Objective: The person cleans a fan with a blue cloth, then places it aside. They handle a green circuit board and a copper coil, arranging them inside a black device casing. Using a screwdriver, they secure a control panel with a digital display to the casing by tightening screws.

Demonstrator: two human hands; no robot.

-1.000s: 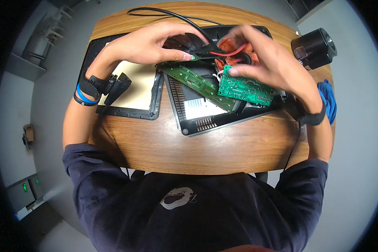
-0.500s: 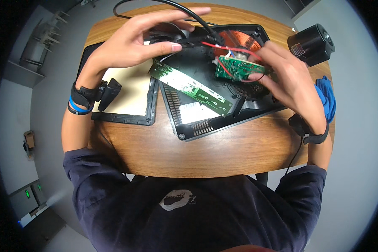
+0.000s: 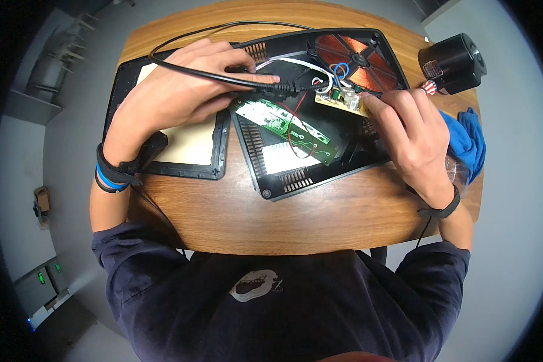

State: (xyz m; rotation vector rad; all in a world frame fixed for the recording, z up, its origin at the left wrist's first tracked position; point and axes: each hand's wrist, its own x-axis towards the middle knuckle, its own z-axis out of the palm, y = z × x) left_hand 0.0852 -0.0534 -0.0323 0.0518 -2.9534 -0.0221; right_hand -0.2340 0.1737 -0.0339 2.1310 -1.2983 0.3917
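My right hand (image 3: 407, 123) pinches the right end of a small circuit board (image 3: 342, 103), its component side facing up, above a black appliance housing (image 3: 292, 192). White, blue and red wires run from this board. A round copper coil (image 3: 368, 75) sits in the housing's far right part. My left hand (image 3: 193, 87) has its fingers apart by the housing's left edge. A black power cord (image 3: 205, 73) loops across the back of that hand, and its ribbed sleeve lies by the index fingertip. Below, a long green circuit board (image 3: 283, 130) lies slanted in the housing.
A black-framed panel (image 3: 193, 145) with a pale inner face lies left of the housing, partly under my left arm. On the right stand a black cylinder (image 3: 452, 63) and a blue cloth (image 3: 467, 139), with a clear plastic item partly hidden by my right wrist.
The small board has turned from its green underside to its component side, still in my right hand. My left hand has lowered toward the housing's left edge, and the cord's loop has shifted.
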